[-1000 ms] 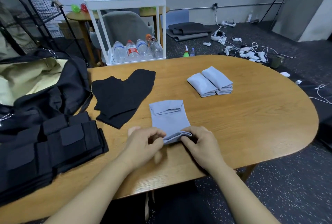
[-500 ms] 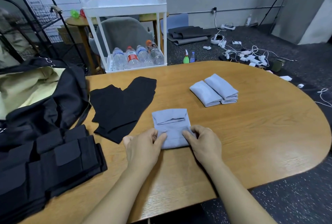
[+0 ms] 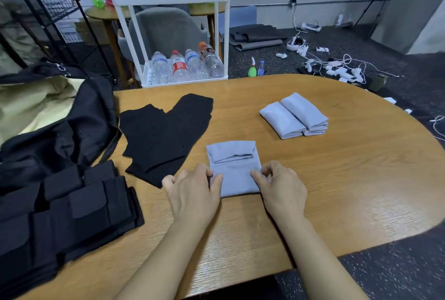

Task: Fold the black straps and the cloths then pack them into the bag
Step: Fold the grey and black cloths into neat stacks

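The grey cloth (image 3: 233, 169) lies part-folded on the table (image 3: 337, 179) at its near edge, soft, light and floppy, best taken at its near corners. The left hand (image 3: 192, 193) and right hand (image 3: 281, 189) each keep a narrow pinching grip there. The black bag (image 3: 79, 128) gapes at left.
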The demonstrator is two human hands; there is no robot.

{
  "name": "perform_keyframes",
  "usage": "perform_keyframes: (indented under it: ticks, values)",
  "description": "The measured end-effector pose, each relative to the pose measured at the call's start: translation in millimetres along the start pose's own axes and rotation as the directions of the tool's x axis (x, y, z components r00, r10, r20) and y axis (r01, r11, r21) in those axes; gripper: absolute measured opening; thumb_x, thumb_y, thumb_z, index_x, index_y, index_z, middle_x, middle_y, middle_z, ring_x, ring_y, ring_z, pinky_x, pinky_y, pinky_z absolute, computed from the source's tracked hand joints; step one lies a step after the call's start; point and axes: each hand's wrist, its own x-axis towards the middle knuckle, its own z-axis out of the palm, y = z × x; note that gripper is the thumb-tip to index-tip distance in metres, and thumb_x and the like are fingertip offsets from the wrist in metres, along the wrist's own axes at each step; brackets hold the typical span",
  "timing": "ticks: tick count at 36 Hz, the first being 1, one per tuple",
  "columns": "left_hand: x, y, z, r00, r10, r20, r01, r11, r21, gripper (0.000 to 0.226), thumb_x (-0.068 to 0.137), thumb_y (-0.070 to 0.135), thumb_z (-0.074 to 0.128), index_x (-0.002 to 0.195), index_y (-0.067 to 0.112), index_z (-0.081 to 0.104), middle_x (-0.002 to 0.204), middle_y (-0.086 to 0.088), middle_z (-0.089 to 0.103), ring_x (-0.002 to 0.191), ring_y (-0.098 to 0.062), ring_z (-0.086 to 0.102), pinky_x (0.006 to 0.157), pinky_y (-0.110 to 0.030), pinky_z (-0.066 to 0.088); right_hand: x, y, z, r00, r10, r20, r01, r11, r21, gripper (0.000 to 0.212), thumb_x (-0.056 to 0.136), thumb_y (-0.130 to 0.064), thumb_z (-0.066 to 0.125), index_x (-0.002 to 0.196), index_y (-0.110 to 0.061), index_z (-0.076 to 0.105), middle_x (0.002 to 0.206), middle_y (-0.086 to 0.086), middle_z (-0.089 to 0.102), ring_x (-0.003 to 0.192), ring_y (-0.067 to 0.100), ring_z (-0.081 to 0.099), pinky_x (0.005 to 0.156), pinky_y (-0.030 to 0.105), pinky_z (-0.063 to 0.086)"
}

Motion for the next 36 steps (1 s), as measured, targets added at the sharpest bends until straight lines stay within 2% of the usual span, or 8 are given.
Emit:
perform_keyframes:
  ticks: [6,10,14,18,22,26,33,36]
  values:
    - [0,-6,-7,0.998,-0.013,0.06,0.018,0.996,-0.083,0.015,0.098,0.044,0.046,0.094,0.031,0.053,0.076,0.013,0.061,0.085,-0.01,0.054,0.079,-0.032,0.017,-2,5,-5,0.998,0.031,-0.055,-0.027,0.997,0.075,0.019,0.094,-0.042,0.056,0.085,-0.026,0.053,0.074,-0.006,0.057,0.091,0.02,0.054,0.065,0.032,0.03]
    - [-3,-10,-16,0.996,-0.051,-0.07,0.033,0.969,-0.244,0.016,0.099,0.027,0.043,0.084,0.03,0.048,0.078,0.013,0.058,0.078,-0.011,0.052,0.074,-0.029,0.014,-9,7,-10,0.995,0.003,-0.098,0.01,0.991,0.134,0.011,0.095,-0.029,0.056,0.085,-0.024,0.055,0.077,-0.007,0.056,0.088,0.024,0.056,0.065,0.033,0.032]
    - [-15,-7,-24,0.966,0.189,-0.177,-0.229,0.944,-0.239,0.026,0.096,0.027,0.033,0.095,0.025,0.059,0.094,0.012,0.056,0.09,-0.014,0.048,0.079,-0.026,0.018,-22,4,-11,0.9,-0.365,-0.238,0.355,0.931,-0.085,0.018,0.089,-0.017,0.054,0.101,-0.015,0.068,0.094,0.002,0.066,0.09,0.031,0.06,0.07,0.039,0.046]
    - [-29,-1,-17,0.84,0.53,0.118,-0.507,0.843,-0.179,0.063,0.093,0.031,0.017,0.146,0.008,0.043,0.153,-0.003,0.041,0.143,-0.014,0.032,0.115,-0.032,0.007,-34,1,5,0.749,-0.653,0.114,0.657,0.708,-0.26,0.049,0.091,-0.03,0.039,0.128,-0.008,0.062,0.132,0.006,0.061,0.127,0.025,0.054,0.103,0.04,0.031]
    - [-32,-6,-11,0.823,0.452,0.344,-0.468,0.883,-0.04,0.091,0.081,0.051,-0.027,0.157,0.013,0.006,0.164,0.0,-0.001,0.148,-0.007,-0.012,0.112,-0.037,-0.027,-36,5,8,0.786,-0.513,0.346,0.611,0.73,-0.306,0.072,0.1,-0.053,0.012,0.143,-0.008,0.046,0.151,0.008,0.04,0.141,0.019,0.036,0.117,0.037,0.019]
    - [-30,-15,-9,0.822,0.397,0.408,-0.46,0.886,0.065,0.113,0.06,0.057,-0.05,0.156,0.014,-0.008,0.162,0.001,-0.015,0.146,-0.007,-0.022,0.108,-0.035,-0.032,-30,15,-2,0.777,-0.451,0.439,0.593,0.76,-0.268,0.111,0.063,-0.067,-0.042,0.155,-0.014,-0.006,0.159,-0.003,-0.016,0.147,0.01,-0.016,0.118,0.033,-0.011]
    - [-28,-20,-17,0.864,0.35,0.363,-0.381,0.924,0.017,0.087,0.083,0.061,-0.011,0.157,0.02,0.006,0.164,0.006,0.0,0.149,-0.004,-0.007,0.11,-0.036,-0.03,-29,30,-14,0.823,-0.371,0.43,0.508,0.82,-0.265,0.116,0.059,-0.072,-0.042,0.155,-0.017,-0.006,0.162,-0.005,-0.011,0.147,0.008,-0.017,0.12,0.035,-0.007]
    - [-24,-28,-19,0.897,0.407,0.174,-0.401,0.913,-0.067,0.056,0.096,0.047,0.052,0.145,0.021,0.045,0.154,0.004,0.039,0.145,-0.01,0.029,0.115,-0.041,-0.012,-30,30,-24,0.836,-0.372,0.403,0.485,0.846,-0.223,0.101,0.076,-0.073,-0.016,0.156,-0.017,0.009,0.163,-0.003,0.005,0.15,0.011,-0.004,0.121,0.036,0.001]
